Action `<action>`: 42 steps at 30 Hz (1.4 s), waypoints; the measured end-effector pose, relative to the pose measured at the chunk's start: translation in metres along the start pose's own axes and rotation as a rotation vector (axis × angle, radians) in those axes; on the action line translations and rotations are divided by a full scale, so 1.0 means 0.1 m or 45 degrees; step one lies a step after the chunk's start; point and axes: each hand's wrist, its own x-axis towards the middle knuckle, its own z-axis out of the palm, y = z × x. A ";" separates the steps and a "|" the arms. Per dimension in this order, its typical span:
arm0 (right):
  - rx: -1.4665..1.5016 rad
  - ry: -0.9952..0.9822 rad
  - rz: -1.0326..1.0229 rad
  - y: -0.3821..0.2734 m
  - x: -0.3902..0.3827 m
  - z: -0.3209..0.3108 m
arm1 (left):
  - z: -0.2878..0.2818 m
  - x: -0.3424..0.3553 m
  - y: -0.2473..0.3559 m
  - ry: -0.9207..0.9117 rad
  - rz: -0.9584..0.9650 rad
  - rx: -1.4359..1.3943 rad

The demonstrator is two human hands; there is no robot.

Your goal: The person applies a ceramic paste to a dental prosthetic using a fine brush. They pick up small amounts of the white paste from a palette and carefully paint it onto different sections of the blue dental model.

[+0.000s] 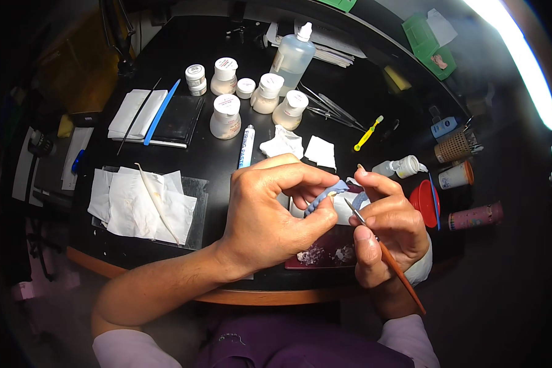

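Near the middle of the view, my left hand (276, 214) pinches a small blue dental model (318, 202) with a cream-coloured tooth piece on it between thumb and fingertips. In my right hand (386, 227) is a fine brush (398, 270) with a reddish wooden handle, its pointed tip just beside the cream piece; whether it touches cannot be told. Another blue piece (360, 198) shows behind the right fingers. Under both hands lie a white pad and a maroon tray (306, 260) with white smears, partly hidden by the hands.
Several powder jars (227, 122), a large bottle (293, 58), a paste tube (246, 147) and tweezers (334, 113) stand or lie behind. Tissues with a thin pale tool (119, 208) lie left. A red container (423, 202), small bottle (405, 167), tool holder (451, 147) and pink cylinder (475, 216) are right.
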 end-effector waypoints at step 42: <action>-0.311 -0.045 -0.134 -0.08 0.03 -0.01 | -0.01 0.03 -0.03 -0.149 -0.114 -0.352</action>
